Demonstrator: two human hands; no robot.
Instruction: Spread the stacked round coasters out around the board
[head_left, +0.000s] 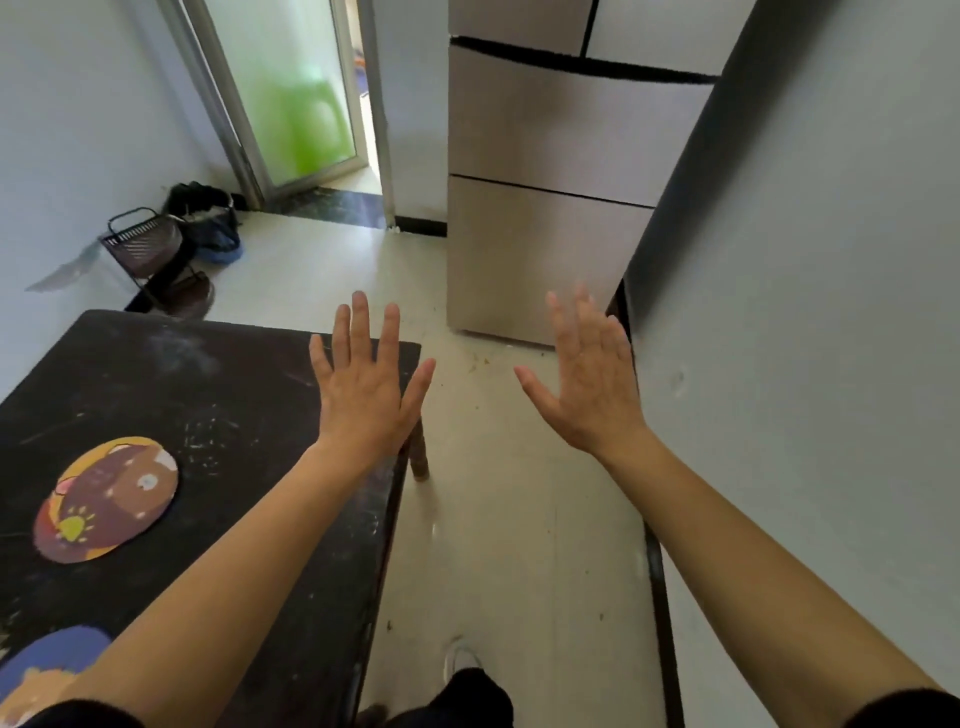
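Note:
A round coaster (106, 500) with a brown bear picture on an orange ground lies flat on the black board (228, 395) at the left. A second coaster (49, 660), blue with an orange figure, shows at the bottom left corner, partly hidden by my left forearm. My left hand (366, 379) is held out flat above the board's far right corner, fingers spread, holding nothing. My right hand (589, 379) is raised over the floor to the right of the board, fingers apart and empty.
A steel fridge (545, 208) stands ahead on the right beside a grey wall (805, 364). A wire rack (143, 241) with shoes and a bag sits by the left wall near a glass door (291, 93). Pale floor (498, 545) runs between board and wall.

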